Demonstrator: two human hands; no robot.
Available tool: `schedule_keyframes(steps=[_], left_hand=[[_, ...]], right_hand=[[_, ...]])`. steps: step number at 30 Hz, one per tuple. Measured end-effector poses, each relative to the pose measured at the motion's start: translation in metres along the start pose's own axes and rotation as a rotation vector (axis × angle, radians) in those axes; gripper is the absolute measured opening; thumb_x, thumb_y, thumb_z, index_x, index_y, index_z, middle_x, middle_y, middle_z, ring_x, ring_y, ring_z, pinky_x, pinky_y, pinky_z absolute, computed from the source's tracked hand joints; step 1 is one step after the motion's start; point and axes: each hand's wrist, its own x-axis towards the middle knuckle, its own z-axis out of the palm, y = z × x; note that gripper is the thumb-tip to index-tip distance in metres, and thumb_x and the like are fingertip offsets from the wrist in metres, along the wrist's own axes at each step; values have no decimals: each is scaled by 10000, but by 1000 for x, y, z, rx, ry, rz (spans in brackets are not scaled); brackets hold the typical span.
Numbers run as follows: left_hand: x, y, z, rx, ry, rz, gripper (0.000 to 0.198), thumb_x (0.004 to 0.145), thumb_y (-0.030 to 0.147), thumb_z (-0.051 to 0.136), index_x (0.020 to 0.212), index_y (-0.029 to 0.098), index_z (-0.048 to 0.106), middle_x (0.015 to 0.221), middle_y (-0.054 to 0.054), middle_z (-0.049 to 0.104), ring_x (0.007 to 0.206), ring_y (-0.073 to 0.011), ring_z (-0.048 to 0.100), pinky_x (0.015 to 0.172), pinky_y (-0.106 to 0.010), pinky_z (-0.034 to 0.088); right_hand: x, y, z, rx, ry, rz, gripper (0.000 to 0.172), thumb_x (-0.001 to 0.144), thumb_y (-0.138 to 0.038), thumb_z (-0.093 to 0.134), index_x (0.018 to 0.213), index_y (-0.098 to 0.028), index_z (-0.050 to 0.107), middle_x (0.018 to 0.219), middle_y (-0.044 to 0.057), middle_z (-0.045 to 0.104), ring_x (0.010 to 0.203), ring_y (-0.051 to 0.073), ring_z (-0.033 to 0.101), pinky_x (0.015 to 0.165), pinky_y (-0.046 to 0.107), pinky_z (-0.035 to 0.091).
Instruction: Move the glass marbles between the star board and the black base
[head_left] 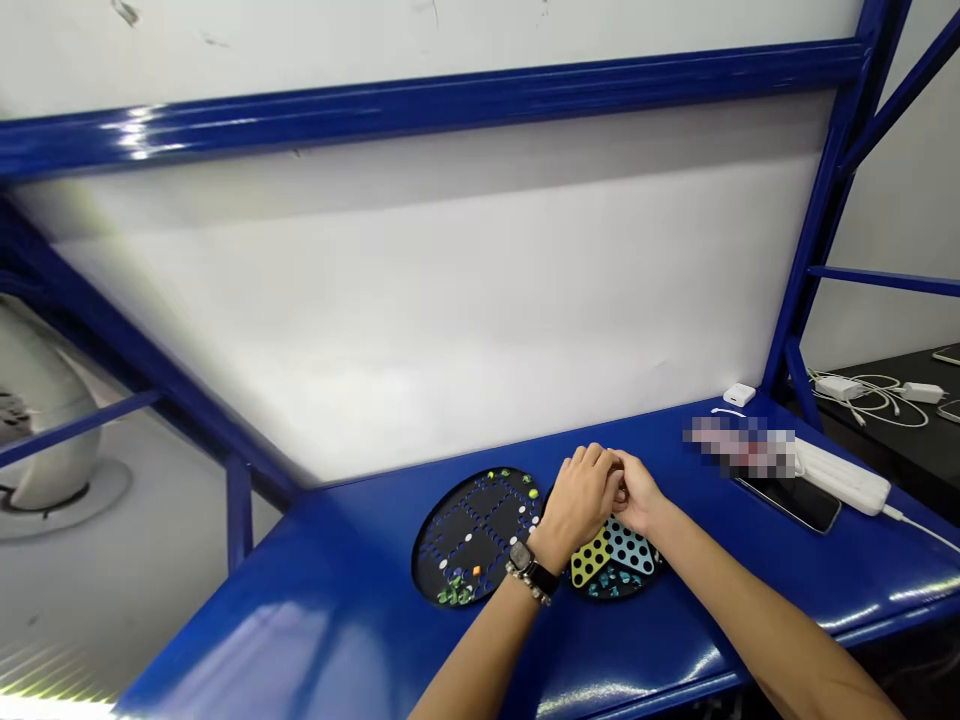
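Two closed hands (600, 490) clasp between a round black board (472, 530) and a dotted one (628, 548).

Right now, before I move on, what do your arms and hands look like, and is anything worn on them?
Both are bare, with no sleeves, gloves or cables on the left forearm, left hand, right forearm or right hand. The left wrist wears a square-faced wristwatch with a black strap and a bracelet of pale metallic beads.

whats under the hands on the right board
The left hand and right hand hide the top of the round black board; below them show yellow and blue holed sections and teal marbles.
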Motion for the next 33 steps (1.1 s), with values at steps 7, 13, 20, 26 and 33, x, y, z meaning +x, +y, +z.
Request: schedule_keyframes(steps=[7, 13, 20, 26, 33], left_hand=[[-25, -82, -14, -165, 176, -235, 259, 998, 308, 358, 1132, 229, 565, 1102, -75, 618, 976, -219, 613, 851, -361, 498], [-64, -138, -3, -135, -197, -312, 211, 924, 366, 478, 999, 238, 628, 985, -48, 659, 908, -214, 637, 794, -324, 498], [-69, -146, -6, 35, -38, -449, 244, 974, 376, 360, 988, 223, 550, 1000, -67, 653, 891, -232, 631, 739, -329, 487], [-69, -181, -4, 24, -80, -453, 240, 930, 322, 413, 1004, 225, 619, 1060, -90, 662, 940, -258, 645, 759, -347, 511], [-66, -157, -7, -125, 93, -451, 303, 944, 385, 431, 1057, 195, 639, 978, -78, 683, 894, -224, 665, 832, -350, 540]], right_hand=[[-6, -10, 1, 56, 8, -25, 243, 928, -312, 534, 719, -193, 497, 491, -79, 473, 314, 28, 237, 329, 175, 155], [-6, -10, 2, 74, 39, -64, 367, 907, -344, 551, 624, -222, 352, 429, -111, 353, 316, 39, 179, 335, 194, 127], [-6, -11, -1, 38, 29, -80, 367, 887, -350, 534, 609, -220, 332, 431, -110, 344, 320, 39, 186, 350, 204, 103], [-7, -11, -2, 16, 6, -85, 357, 873, -367, 556, 616, -218, 359, 438, -108, 368, 327, 39, 195, 354, 202, 113], [-6, -9, -2, -13, -64, -5, 372, 927, -390, 497, 611, -202, 436, 438, -85, 409, 322, 41, 215, 355, 193, 117]])
